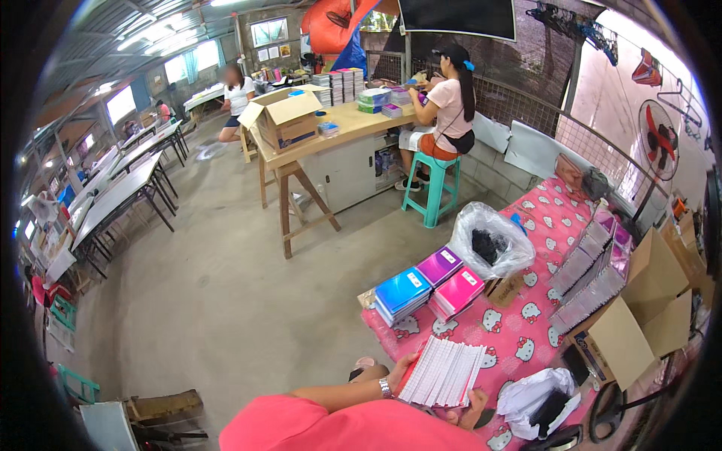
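Observation:
Between my two hands is a stack of thin notebooks (442,373), their white page edges fanned toward me and a red cover at one side. My left hand (404,369), with a watch at the wrist, grips the stack's left side. My right hand (472,410) holds its lower right corner. Just beyond, on the pink patterned cloth (553,214), lie piles of blue notebooks (403,292), purple notebooks (439,264) and pink notebooks (459,292). A clear plastic bag (492,242) with something black inside stands behind them.
Right of me are tall notebook stacks (590,278), an open cardboard box (639,308) and a white bag (538,402). A person (451,105) sits on a green stool (432,184) at a wooden table (301,150). A wall fan (658,139) hangs at right.

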A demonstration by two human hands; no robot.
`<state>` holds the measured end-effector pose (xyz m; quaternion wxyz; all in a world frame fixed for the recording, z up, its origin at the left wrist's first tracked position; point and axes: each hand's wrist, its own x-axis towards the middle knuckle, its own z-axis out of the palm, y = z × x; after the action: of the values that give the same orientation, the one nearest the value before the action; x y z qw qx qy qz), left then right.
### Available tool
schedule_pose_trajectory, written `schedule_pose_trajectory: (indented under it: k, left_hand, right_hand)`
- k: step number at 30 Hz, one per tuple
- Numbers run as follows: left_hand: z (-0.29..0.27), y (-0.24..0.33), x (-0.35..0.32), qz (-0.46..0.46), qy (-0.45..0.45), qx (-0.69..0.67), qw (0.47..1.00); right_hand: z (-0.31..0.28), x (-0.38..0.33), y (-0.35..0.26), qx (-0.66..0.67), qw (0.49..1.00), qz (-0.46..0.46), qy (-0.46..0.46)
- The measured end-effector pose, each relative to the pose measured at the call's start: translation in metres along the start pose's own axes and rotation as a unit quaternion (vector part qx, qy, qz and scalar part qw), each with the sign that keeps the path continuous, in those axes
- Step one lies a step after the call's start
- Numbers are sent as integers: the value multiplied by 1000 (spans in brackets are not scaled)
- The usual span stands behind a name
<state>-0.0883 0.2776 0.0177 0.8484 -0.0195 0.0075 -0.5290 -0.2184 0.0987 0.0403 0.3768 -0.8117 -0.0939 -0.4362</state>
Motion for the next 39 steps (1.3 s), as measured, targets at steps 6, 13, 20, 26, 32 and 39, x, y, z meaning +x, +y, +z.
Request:
schedule_pose_trajectory:
  k: [6, 13, 20, 26, 32, 39]
  left_hand:
    - [-11, -9, -59, 7, -3, 27, 1000]
    - [-14, -17, -91, -11, -28, 37, 999]
    - [0, -19, -104, -3, 39, 92, 995]
    - [-18, -30, -95, -14, -86, 35, 996]
    - [-24, -30, -95, -43, -108, -10, 993]
    - [-8, -35, -93, -6, -105, -9, 994]
  right_hand:
    - [1, -29, -24, 8, 999, -5, -49]
    - [-45, -56, -22, -85, 988, 103, -75]
    - [-109, -102, 30, -471, 850, 227, -64]
    - [-115, -152, 52, -548, 780, 290, -82]
    - [-114, -150, 49, -504, 807, 303, -60]
    - [-113, -147, 38, -502, 799, 326, -54]
